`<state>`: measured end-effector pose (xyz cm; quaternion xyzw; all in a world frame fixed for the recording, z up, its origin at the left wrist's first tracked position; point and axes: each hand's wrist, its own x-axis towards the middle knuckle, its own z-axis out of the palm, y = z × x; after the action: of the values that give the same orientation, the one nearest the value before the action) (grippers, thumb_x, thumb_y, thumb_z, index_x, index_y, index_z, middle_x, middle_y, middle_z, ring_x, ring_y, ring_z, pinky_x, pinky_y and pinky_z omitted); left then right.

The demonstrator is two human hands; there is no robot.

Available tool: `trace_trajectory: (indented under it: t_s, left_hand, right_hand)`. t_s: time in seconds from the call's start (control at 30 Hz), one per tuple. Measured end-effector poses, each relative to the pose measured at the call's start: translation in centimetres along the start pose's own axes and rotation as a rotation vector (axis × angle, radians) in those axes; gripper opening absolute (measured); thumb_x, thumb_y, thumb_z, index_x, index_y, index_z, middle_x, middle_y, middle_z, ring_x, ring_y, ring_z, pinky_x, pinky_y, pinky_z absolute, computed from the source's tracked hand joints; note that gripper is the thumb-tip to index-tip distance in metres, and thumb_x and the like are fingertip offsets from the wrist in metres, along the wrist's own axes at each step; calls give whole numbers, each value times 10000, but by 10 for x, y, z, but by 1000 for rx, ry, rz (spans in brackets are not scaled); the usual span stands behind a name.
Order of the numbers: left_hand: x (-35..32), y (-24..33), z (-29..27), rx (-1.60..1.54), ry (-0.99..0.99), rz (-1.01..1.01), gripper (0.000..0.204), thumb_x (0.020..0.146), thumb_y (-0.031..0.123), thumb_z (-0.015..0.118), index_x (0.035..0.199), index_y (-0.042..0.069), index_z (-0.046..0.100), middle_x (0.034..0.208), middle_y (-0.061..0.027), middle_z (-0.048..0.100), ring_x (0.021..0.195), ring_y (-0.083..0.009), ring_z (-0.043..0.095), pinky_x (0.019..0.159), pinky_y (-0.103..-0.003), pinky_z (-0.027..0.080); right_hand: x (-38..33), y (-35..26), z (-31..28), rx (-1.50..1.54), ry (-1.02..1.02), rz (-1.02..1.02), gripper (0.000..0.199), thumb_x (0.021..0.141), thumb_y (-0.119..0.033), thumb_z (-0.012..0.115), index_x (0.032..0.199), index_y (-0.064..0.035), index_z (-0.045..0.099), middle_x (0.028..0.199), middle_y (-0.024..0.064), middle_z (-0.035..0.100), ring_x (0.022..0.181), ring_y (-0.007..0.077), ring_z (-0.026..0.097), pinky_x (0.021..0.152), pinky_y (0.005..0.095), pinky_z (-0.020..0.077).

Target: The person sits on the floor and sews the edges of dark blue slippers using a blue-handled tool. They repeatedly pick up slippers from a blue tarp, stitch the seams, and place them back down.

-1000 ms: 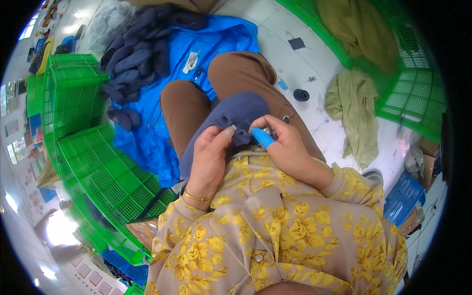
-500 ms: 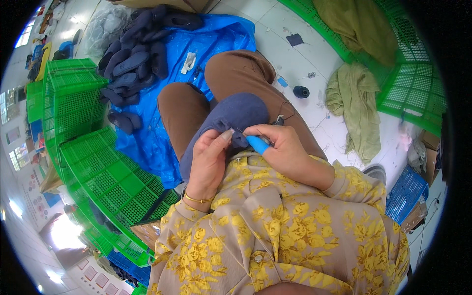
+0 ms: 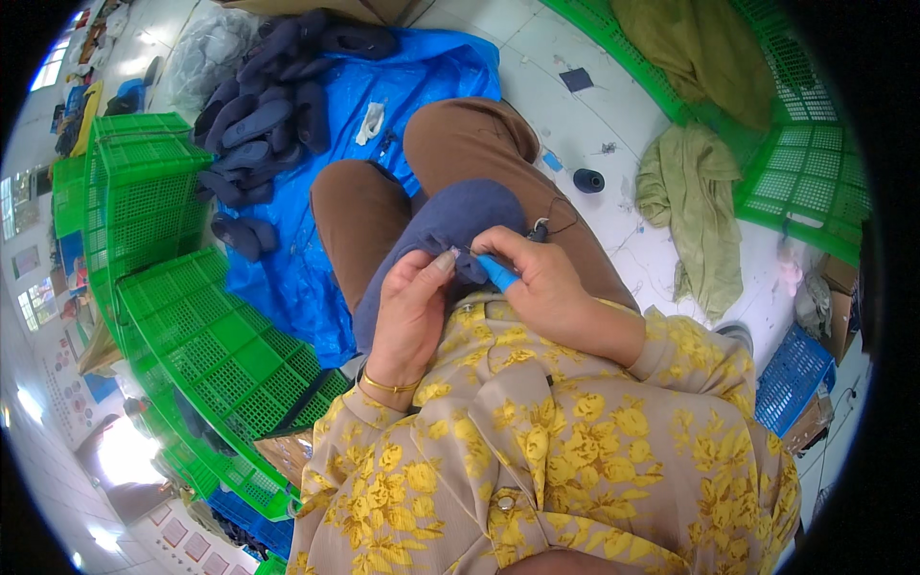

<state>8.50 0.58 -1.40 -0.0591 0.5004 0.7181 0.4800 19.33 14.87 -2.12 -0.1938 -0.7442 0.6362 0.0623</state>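
Observation:
Across my lap lies a navy fabric slipper (image 3: 471,209), its rounded end pointing away from me. My left hand (image 3: 407,305) is closed on the slipper's gathered edge, thumb on top, with a small pale spot at the thumb tip. Close beside it, my right hand (image 3: 539,283) pinches at the same gathered fabric. Whatever sits between its fingertips is too small to make out. A blue cover (image 3: 498,273) wraps one finger of the right hand. Just beyond that hand, a small dark object (image 3: 539,230) with a loose dark thread rests on my thigh.
Several navy slippers (image 3: 254,129) are heaped on a blue plastic sheet (image 3: 422,67) at the far left. Green crates (image 3: 225,335) line the left side. On the right are a dark thread spool (image 3: 588,180), olive cloth (image 3: 695,192), a green crate (image 3: 800,182) and a blue basket (image 3: 793,379).
My right hand has shifted slightly left and away from me, its fingertips closer to the left thumb. The left hand keeps its hold on the slipper.

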Motion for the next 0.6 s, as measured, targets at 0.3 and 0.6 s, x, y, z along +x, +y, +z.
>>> trace_trajectory:
  t_s: [0.3, 0.6]
  left_hand:
    - [2, -2, -1, -74, -38, -16, 78, 946, 88, 608, 982, 20, 598, 989, -44, 633, 949, -114, 568, 894, -280, 437]
    - [4, -6, -12, -122, -135, -14, 74, 946, 89, 607, 976, 21, 599, 1027, -54, 640, 962, -120, 574, 903, -291, 441]
  right_hand:
    - [5, 1, 4, -26, 62, -34, 324, 814, 54, 541, 1086, -122, 558, 827, 179, 640, 805, 395, 651, 661, 435, 495]
    - [4, -7, -1, -56, -33, 83, 249, 862, 38, 545, 1087, -68, 525, 926, 198, 652, 858, 402, 647, 706, 420, 506]
